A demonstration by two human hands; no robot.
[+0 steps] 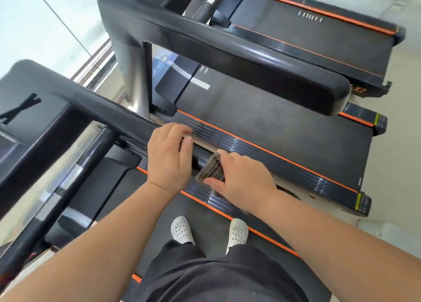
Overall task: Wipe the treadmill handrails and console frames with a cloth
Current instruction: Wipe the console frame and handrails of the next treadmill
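A black handrail [95, 106] runs from the console at the left down to the middle of the view. My left hand [169, 157] grips this rail near its end, fingers curled over the top. Just to the right, my right hand [241, 182] holds a folded brown-grey cloth [210, 170] against the end of the same rail, thumb under the cloth. The rail's tip is hidden under the hands and cloth.
I stand on a treadmill belt with an orange-edged side rail [218, 210], white shoes [181, 230] below. A second treadmill's wide handrail [273, 73] lies ahead, and a third treadmill deck [319, 25] beyond. A glass wall [45, 28] is at the left.
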